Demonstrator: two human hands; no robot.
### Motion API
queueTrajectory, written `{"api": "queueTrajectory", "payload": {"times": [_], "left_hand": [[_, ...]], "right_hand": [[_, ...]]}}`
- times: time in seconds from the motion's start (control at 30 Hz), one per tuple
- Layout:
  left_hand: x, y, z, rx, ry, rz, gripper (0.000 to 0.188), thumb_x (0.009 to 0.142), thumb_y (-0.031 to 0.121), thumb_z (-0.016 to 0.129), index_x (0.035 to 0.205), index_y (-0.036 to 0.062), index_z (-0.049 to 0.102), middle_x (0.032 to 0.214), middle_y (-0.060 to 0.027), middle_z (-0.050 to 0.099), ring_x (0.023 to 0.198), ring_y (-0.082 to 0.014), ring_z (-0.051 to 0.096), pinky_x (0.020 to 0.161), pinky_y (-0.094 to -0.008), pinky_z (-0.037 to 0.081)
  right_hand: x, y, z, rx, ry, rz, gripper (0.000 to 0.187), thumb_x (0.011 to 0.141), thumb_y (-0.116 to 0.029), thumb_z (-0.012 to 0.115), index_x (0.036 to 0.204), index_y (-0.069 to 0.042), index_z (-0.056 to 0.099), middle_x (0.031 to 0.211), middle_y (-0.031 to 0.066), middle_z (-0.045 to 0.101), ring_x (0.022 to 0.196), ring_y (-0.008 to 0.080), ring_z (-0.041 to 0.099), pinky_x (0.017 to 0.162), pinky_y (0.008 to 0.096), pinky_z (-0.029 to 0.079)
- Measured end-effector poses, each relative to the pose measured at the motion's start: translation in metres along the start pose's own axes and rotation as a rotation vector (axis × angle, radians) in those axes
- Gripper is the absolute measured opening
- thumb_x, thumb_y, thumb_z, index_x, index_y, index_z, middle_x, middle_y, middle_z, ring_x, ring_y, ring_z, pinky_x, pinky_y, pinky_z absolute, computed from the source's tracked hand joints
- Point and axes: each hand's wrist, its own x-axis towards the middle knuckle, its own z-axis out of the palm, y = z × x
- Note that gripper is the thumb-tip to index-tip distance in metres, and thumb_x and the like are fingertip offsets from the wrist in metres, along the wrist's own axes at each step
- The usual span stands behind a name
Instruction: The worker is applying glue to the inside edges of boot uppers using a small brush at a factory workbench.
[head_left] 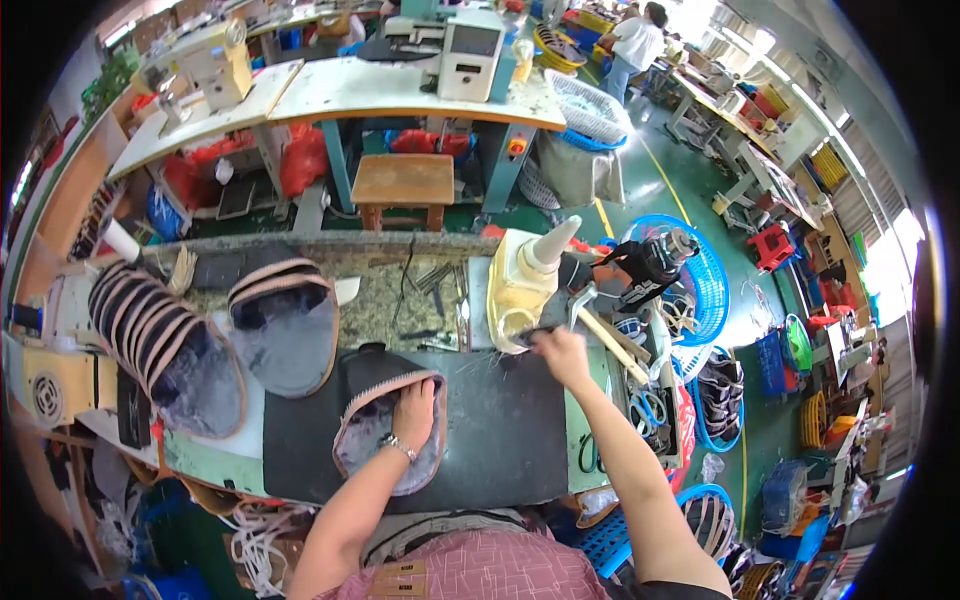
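A dark, fuzzy-lined slipper point(355, 430) with a stitched, tan-edged opening lies on the black mat point(505, 425) in front of me. My left hand point(414, 410) reaches into its opening and holds it, with the fingertips partly hidden inside. Out to the right, my right hand point(563, 357) is closed round a small dark tool point(538, 336) whose kind I cannot make out. That tool is at the mouth of a yellowish, glue-stained pot point(522, 285) with a pale cone on top. Left of the mat, another slipper point(285, 335) lies beside a row of overlapping slippers point(195, 375).
A hammer point(612, 345), a dark bottle point(655, 265) and scissors point(648, 408) crowd the bench's right end. Small hand tools point(435, 290) lie behind the mat. Blue baskets point(712, 290) stand on the right floor. Beyond the bench are a wooden stool point(403, 180) and a machine table point(330, 90).
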Motion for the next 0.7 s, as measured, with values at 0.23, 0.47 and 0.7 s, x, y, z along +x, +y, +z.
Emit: {"api": "queueTrajectory", "payload": {"times": [0.23,0.47,0.7], "left_hand": [[0.026,-0.014,-0.006,-0.277,-0.064,-0.041,0.024,0.085,0.014,0.043,0.099,0.0008,0.057,0.088,-0.0216,0.060,0.082,-0.0364,0.057,0.069,-0.0429,0.046],[0.040,-0.035,-0.019,-0.356,-0.325,-0.435,0.037,0.089,0.034,0.041,0.102,0.0031,0.058,0.102,-0.0183,0.059,0.095,-0.0329,0.056,0.078,-0.0382,0.044],[0.040,-0.037,-0.013,-0.378,-0.419,-0.371,0.031,0.086,0.028,0.045,0.100,0.0040,0.059,0.099,-0.0165,0.061,0.089,-0.0288,0.059,0.075,-0.0370,0.045]], "right_hand": [[-0.042,0.084,0.012,1.168,0.077,1.041,0.020,0.088,-0.022,0.052,0.088,-0.002,0.050,0.072,0.0093,0.059,0.057,0.0165,0.060,0.049,0.0280,0.052],[-0.042,-0.082,0.056,0.531,-0.217,0.154,0.021,0.070,-0.015,0.072,0.074,-0.003,0.056,0.076,0.0032,0.059,0.060,0.0090,0.054,0.053,0.0230,0.046],[-0.047,-0.094,0.115,0.152,-0.251,-0.440,0.023,0.062,-0.008,0.073,0.073,-0.003,0.053,0.078,0.0094,0.060,0.070,0.0246,0.059,0.063,0.0319,0.049]]}}
